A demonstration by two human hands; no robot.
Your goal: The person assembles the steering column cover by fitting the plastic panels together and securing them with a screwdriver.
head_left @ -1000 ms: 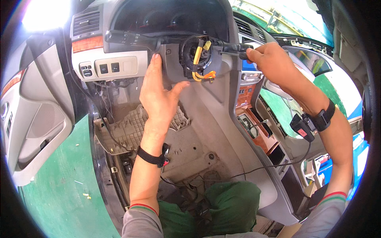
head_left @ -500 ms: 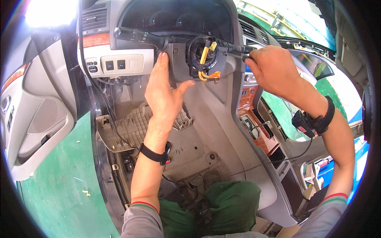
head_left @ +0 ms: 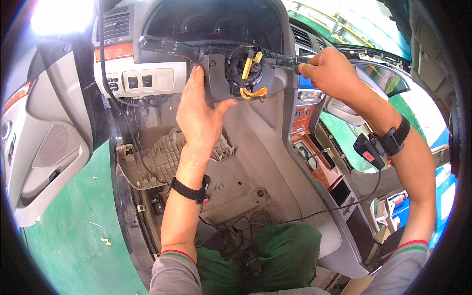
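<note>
My left hand (head_left: 199, 113) lies against the left side of the grey steering column cover (head_left: 212, 81), its fingers stretched upward and its thumb apart. Just above its fingertips the left stalk (head_left: 169, 47) sticks out to the left. My right hand (head_left: 330, 71) is closed at the column's right side, just below the tip of the right stalk (head_left: 287, 60). A thin dark rod-like piece runs from its fingers toward the cover; most of it is hidden. Between the hands is the bare round column hub (head_left: 236, 69), with yellow cables (head_left: 246, 78) and an orange connector (head_left: 259, 92).
Behind the column sits the dark instrument cluster (head_left: 216, 24). A ribbed trim panel (head_left: 152, 164) lies in the footwell. The open door (head_left: 54, 132) is on the left, the centre console (head_left: 314, 162) on the right. A black cable (head_left: 339, 210) runs from my right wrist across my lap.
The whole view has shifted slightly, moving the dashboard a little to the left. My right hand and forearm have turned slightly at the right stalk. The left hand keeps its place on the cover.
</note>
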